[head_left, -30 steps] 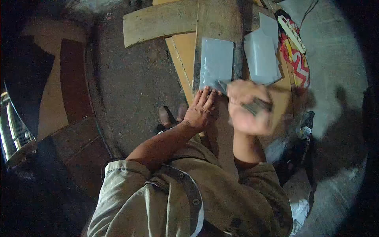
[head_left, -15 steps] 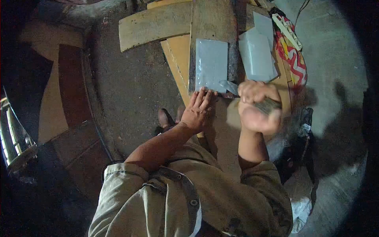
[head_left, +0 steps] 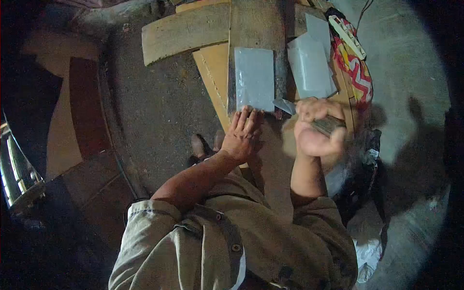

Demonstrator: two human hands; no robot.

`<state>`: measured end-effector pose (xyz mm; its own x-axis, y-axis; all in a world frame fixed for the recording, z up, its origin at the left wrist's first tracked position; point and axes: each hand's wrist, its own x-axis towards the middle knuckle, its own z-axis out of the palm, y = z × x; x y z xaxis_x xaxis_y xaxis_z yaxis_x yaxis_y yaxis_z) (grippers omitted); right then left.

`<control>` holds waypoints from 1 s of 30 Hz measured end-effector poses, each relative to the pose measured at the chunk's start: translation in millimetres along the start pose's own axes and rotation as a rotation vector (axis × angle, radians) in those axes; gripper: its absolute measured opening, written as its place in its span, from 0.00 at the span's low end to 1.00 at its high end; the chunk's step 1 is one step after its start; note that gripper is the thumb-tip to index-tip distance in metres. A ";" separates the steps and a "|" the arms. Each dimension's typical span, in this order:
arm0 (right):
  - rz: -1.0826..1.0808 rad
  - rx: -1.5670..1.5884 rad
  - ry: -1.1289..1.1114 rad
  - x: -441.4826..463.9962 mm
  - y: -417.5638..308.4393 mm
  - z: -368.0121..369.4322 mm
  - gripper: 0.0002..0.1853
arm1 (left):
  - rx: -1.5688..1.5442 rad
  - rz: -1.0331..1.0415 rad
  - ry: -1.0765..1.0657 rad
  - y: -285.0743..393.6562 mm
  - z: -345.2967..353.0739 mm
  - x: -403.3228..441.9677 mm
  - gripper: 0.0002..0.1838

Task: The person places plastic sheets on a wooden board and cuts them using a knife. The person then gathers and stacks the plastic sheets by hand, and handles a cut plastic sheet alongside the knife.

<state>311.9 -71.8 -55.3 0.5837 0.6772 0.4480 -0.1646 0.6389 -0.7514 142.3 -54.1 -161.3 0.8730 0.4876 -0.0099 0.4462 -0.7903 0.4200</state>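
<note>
A stack of pale, glossy plastic sheets lies on a worn wooden board. My left hand is flat with fingers extended, its fingertips pressing the near edge of the sheets. To the right, my right hand is closed in a fist around a dark, flat knife, partly hidden by the fingers and blurred. A pointed grey piece, apparently its blade, shows between that fist and the near right corner of the stack.
More translucent sheets lie right of the board. Beyond them are a white power strip and a red and yellow patterned cloth. A curved wooden plank and cardboard extend leftward. A white plastic bag is at lower right.
The view has shifted slightly, so the board and sheets appear a little further left. My right hand stays closed, slightly turned; my left hand keeps pressing the sheets.
</note>
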 end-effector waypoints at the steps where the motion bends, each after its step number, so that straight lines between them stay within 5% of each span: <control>1: -0.042 0.050 -0.003 -1.1 -3.4 2.4 0.27 | 0.000 -0.005 0.000 0.5 -4.1 -0.1 0.34; 4: -0.034 0.043 0.009 -5.2 -6.5 4.8 0.27 | -0.069 -0.016 -0.068 -5.7 -22.1 8.1 0.33; 9: -0.018 0.022 -0.022 -16.6 -9.3 10.9 0.29 | 0.039 -0.048 0.214 -54.4 -56.3 43.0 0.36; 25: 0.059 0.097 -0.146 -22.3 -6.9 51.6 0.31 | -0.092 -0.155 0.100 -105.9 -40.1 66.0 0.35; 30: 0.178 0.013 -0.101 -26.0 7.6 57.2 0.24 | -0.172 -0.169 0.105 -105.9 -41.9 62.4 0.35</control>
<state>250.0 -63.7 -45.0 0.4614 0.8129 0.3554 -0.2691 0.5099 -0.8170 141.3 75.6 -168.3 0.7601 0.6498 -0.0026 0.5358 -0.6243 0.5685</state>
